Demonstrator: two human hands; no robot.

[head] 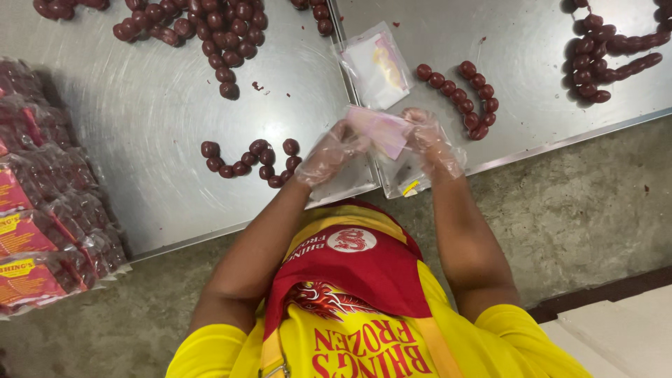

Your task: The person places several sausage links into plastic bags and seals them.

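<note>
My left hand [329, 150] and my right hand [430, 140], both in thin clear gloves, together hold a small clear plastic bag with a pink label [381, 129] above the near edge of the steel table [140, 126]. Under my hands lie more clear bags [404, 180], overhanging the table edge. A short chain of small round dark red sausages [252, 159] lies just left of my left hand. A second chain [467, 96] curves just beyond my right hand. Another clear bag [376, 66] lies flat further back.
A big heap of linked sausages [210, 28] sits at the far left-centre, and another bunch [609, 52] at the far right. Sealed packs of sausages with red labels [42, 217] are stacked at the table's left end. Concrete floor [581, 210] lies below the table edge.
</note>
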